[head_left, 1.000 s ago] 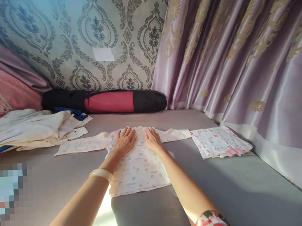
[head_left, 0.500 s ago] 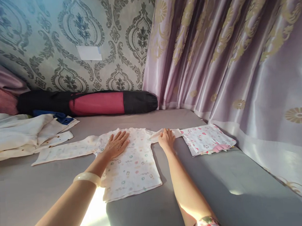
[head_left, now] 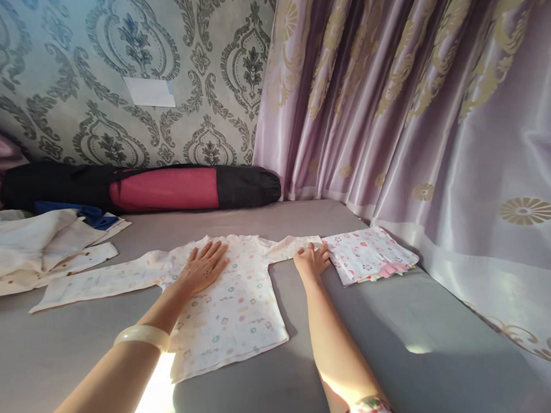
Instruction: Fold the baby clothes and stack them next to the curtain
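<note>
One pale long-sleeved shirt (head_left: 229, 312), small print in green, pink and grey, laid out flat mid-width on a grey sheet (head_left: 238, 403), collar toward the far edge, hem toward the near edge; condition: body opened out, no fold across it. Left sleeve (head_left: 105, 278), at full length toward the sheet's left edge; right sleeve (head_left: 289, 247), extended toward the right edge, its cuff end meeting or nearly meeting a folded stack (head_left: 369, 251). Left hand (head_left: 206, 267), palm down on the upper chest, fingers lengthened and slightly fanned, gripping nothing; white bangle (head_left: 142, 335) at the wrist. Right hand (head_left: 312, 261), at the right cuff, beside the stack's near corner, fingers bent; whether they pinch cloth cannot be told. State of the lot, as judged: spreading out looks all but complete, the right cuff being the part under attention; both sleeves remain outside the body. Finished-looking: the stack, white with red and pink print, squared up near the right edge. In loose condition: a heap of cream garments (head_left: 35, 241) with blue cloth (head_left: 88, 216), at the left edge.
</note>
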`<action>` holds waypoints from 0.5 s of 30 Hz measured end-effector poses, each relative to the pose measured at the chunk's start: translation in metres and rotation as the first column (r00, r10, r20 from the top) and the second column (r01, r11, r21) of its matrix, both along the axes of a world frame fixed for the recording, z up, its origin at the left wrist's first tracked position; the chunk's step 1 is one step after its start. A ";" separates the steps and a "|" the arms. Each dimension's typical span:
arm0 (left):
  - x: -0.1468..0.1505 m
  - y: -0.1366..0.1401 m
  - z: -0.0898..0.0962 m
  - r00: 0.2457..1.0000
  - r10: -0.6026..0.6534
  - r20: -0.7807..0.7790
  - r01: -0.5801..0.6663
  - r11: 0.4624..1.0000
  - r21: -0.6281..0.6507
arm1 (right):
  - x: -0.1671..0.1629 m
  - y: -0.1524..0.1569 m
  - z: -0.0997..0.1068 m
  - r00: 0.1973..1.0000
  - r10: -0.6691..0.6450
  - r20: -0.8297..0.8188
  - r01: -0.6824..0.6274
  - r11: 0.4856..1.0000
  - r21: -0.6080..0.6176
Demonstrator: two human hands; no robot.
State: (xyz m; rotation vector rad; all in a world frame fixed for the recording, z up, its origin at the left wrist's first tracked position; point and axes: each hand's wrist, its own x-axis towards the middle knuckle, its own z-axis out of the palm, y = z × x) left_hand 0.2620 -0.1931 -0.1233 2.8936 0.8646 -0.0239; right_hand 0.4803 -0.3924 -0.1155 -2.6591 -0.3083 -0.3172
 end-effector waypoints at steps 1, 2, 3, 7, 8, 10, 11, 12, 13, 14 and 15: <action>0.000 0.000 -0.001 1.000 -0.002 0.003 0.002 1.000 -0.001 | 0.000 0.000 0.001 1.000 0.001 -0.002 -0.001 1.000 -0.016; 0.000 0.001 -0.001 1.000 -0.004 0.007 0.004 1.000 -0.004 | 0.000 0.001 0.001 1.000 0.001 -0.006 -0.002 0.999 -0.033; 0.000 0.001 -0.002 1.000 -0.005 0.012 0.005 1.000 -0.007 | 0.001 0.001 0.002 1.000 -0.001 -0.012 0.001 0.999 -0.050; 0.000 0.003 -0.004 0.999 -0.006 0.038 0.007 1.000 -0.010 | 0.003 0.003 0.003 0.999 -0.029 -0.046 0.025 0.996 -0.087; 0.000 0.004 -0.005 0.999 -0.008 0.042 0.008 1.000 -0.011 | 0.003 0.003 0.003 0.998 -0.035 -0.050 0.030 0.996 -0.085; 0.000 0.005 -0.005 0.999 -0.012 0.051 0.013 1.000 -0.017 | 0.003 0.003 0.004 0.997 -0.055 -0.057 0.051 0.996 -0.072; 0.001 0.005 -0.006 0.998 -0.011 0.055 0.012 1.000 -0.021 | 0.003 0.002 0.004 0.996 -0.068 -0.063 0.064 0.996 -0.065; 0.002 0.005 -0.006 0.998 -0.009 0.061 0.011 1.000 -0.025 | 0.003 0.002 0.005 0.994 -0.079 -0.070 0.075 0.995 -0.059; 0.004 0.005 -0.007 0.997 -0.009 0.073 0.011 1.000 -0.027 | 0.003 0.002 0.006 0.993 -0.087 -0.078 0.083 0.995 -0.054; 0.006 0.004 -0.007 0.996 -0.014 0.091 0.016 0.999 -0.027 | 0.003 0.001 0.007 0.992 -0.094 -0.083 0.090 0.995 -0.050; 0.008 0.003 -0.008 0.993 -0.027 0.112 0.030 0.999 -0.026 | 0.004 0.000 0.007 0.991 -0.100 -0.084 0.096 0.994 -0.048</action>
